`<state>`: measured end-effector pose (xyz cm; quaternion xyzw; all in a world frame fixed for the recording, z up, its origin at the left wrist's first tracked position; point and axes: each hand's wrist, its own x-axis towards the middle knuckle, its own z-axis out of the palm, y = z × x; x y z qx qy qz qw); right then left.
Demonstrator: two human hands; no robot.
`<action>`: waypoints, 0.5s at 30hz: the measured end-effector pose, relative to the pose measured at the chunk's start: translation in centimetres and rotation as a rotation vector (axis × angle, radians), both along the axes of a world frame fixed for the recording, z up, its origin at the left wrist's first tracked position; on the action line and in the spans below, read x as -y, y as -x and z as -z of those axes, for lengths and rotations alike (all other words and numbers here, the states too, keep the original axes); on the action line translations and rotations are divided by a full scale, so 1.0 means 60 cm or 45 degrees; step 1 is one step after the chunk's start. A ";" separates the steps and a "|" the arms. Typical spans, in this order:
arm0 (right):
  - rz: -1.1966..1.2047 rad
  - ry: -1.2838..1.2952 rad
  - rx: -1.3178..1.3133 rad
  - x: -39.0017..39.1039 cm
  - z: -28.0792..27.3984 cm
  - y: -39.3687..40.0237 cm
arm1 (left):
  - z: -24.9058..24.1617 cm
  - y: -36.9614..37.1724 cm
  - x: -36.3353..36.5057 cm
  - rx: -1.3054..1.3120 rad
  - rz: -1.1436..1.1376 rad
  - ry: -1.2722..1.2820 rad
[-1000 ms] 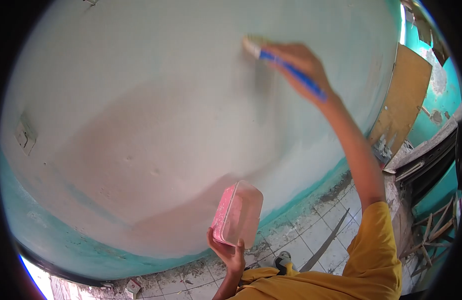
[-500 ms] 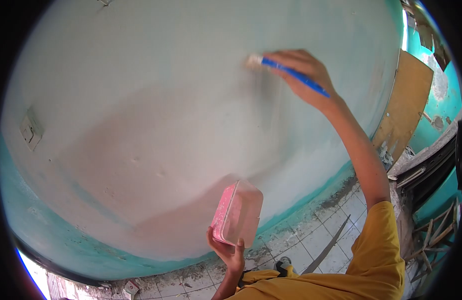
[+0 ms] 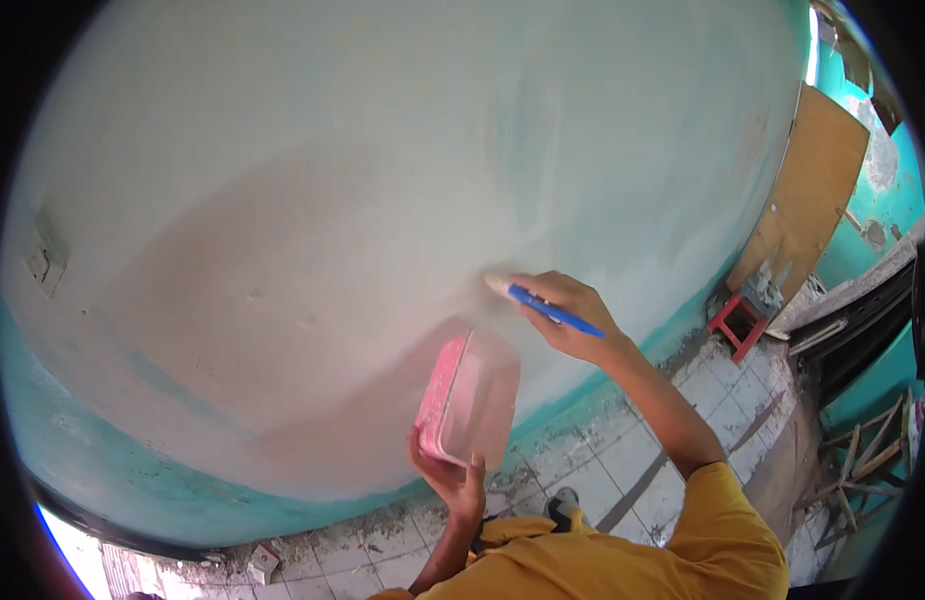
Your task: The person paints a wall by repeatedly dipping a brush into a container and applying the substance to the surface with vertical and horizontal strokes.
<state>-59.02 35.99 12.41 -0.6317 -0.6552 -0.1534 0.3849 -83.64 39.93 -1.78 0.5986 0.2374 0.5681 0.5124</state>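
Note:
A paintbrush (image 3: 555, 310) with a blue handle and pale bristles is gripped in my right hand (image 3: 574, 318). Its bristles meet the wall (image 3: 362, 220), or come very close to it, just above the container. My left hand (image 3: 454, 484) grips the lower end of a pink plastic container (image 3: 469, 405), which is tilted in front of the wall. White smears mark its outer side. The wall carries thin whitish paint over turquoise, with greener streaks at upper right and a turquoise band along the bottom.
A wall switch (image 3: 44, 262) sits at far left. Along the right stand a brown board (image 3: 807, 190), a red stool (image 3: 739, 325) and a wooden frame (image 3: 862, 465). Debris lines the tiled floor (image 3: 597, 470) at the wall's foot.
My right hand has swept the paintbrush down the wall, from high up to just above the container. My left hand still holds the container. The view has shifted slightly, showing the red stool.

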 end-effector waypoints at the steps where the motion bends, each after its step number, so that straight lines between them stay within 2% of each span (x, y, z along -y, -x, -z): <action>1: -0.042 -0.103 -0.488 0.009 0.030 0.034 | 0.014 0.016 0.004 -0.047 -0.004 -0.036; 2: -0.060 -0.226 -0.960 0.019 0.046 0.058 | 0.018 0.022 0.005 -0.093 -0.002 0.004; 4: -0.008 -0.220 -1.039 0.035 0.075 0.091 | 0.018 0.015 -0.002 -0.022 0.035 -0.093; 6: 0.005 -0.324 -1.392 0.054 0.111 0.130 | 0.024 0.021 -0.004 -0.051 0.042 -0.088; 7: 0.011 -0.353 -1.463 0.057 0.133 0.144 | 0.024 0.019 -0.008 -0.042 0.049 -0.124; 10: 0.098 -0.301 -1.434 0.048 0.176 0.179 | 0.028 0.021 -0.014 -0.018 0.105 -0.122; 11: 0.151 -0.324 -1.286 0.034 0.193 0.180 | 0.030 0.023 -0.017 -0.022 0.106 -0.118; 12: 0.159 -0.318 -1.297 0.028 0.193 0.184 | 0.033 0.027 -0.018 -0.042 0.126 -0.138; 14: 0.327 -0.098 -1.099 0.012 0.186 0.186 | 0.040 0.035 -0.025 -0.062 0.151 -0.154; 15: 0.330 -0.098 -1.101 0.006 0.187 0.185 | 0.042 0.035 -0.028 -0.042 0.181 -0.180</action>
